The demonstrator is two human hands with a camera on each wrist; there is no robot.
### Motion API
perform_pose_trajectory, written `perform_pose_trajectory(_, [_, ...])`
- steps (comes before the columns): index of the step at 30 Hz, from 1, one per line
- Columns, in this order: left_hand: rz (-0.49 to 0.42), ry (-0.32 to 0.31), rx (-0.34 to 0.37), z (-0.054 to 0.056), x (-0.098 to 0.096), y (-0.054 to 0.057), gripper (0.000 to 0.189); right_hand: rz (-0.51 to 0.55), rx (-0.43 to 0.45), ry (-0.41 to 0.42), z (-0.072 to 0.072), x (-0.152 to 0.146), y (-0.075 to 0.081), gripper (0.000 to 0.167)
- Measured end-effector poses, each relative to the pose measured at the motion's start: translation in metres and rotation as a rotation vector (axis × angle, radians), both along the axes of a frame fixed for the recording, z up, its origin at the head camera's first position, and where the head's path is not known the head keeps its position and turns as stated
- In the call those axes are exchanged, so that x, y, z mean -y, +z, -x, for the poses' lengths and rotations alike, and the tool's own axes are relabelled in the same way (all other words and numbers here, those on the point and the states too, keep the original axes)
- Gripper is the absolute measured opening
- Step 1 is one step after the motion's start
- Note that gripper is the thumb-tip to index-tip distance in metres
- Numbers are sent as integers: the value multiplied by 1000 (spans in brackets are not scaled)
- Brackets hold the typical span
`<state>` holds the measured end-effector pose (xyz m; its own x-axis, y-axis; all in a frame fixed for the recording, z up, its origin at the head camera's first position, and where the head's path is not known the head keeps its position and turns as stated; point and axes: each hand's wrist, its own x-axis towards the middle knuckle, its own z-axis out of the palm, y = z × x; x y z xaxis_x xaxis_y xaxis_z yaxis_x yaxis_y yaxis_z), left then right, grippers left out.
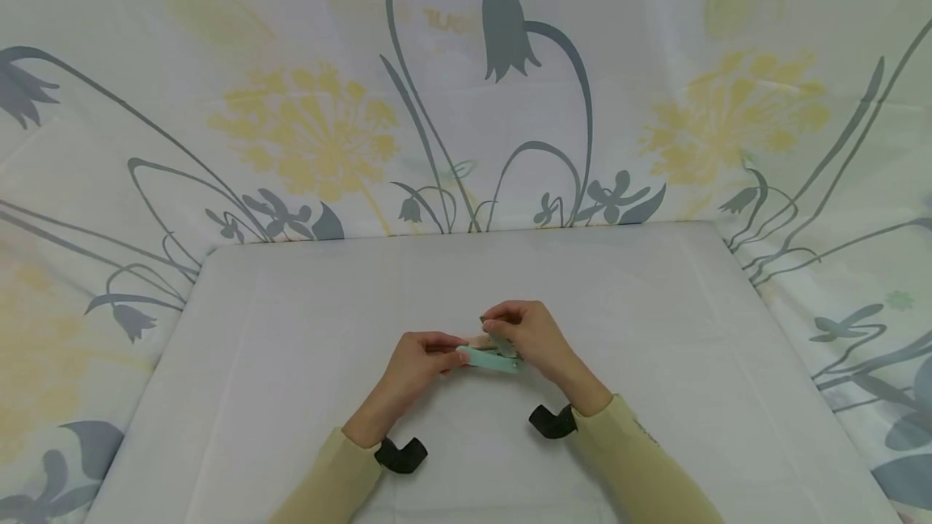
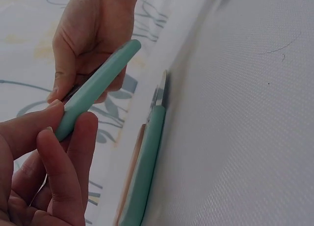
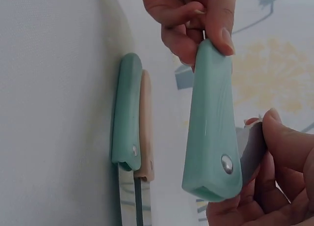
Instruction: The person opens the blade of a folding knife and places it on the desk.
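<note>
A folding knife with a mint-green handle (image 1: 486, 359) is held a little above the table. My left hand (image 1: 417, 364) pinches the rear end of that handle between thumb and fingers. In the right wrist view, a silver rivet (image 3: 226, 164) marks the handle's pivot end, and the blade (image 3: 251, 145) sticks out at an angle beside it. Thumb and fingers of my right hand (image 1: 535, 338) pinch this blade, covering its far part. Behind them, on the table, lie a second mint-green-handled knife (image 3: 127, 113) and a beige-handled knife (image 3: 146, 123) side by side, with blades out.
The white table (image 1: 306, 322) spreads around both hands. A flower-patterned cloth (image 1: 451, 103) rises behind its far edge and along both sides. Black curved pieces (image 1: 402, 455) stick out at the wrists from the beige sleeves (image 1: 328, 479).
</note>
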<state>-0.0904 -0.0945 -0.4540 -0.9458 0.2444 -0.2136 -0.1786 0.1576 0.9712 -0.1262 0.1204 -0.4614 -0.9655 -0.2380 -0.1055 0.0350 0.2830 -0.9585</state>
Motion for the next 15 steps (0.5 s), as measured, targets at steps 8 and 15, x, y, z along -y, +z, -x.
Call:
perform_pose_trajectory(8, [-63, 24, 15, 8, 5, -25, 27, 42, 26, -6, 4, -7, 3, 27])
perform_pose_trajectory(15, [-101, 60, 41, 8, 9, -24, 27, 46, 2, -32, 6, -17, 4, 28])
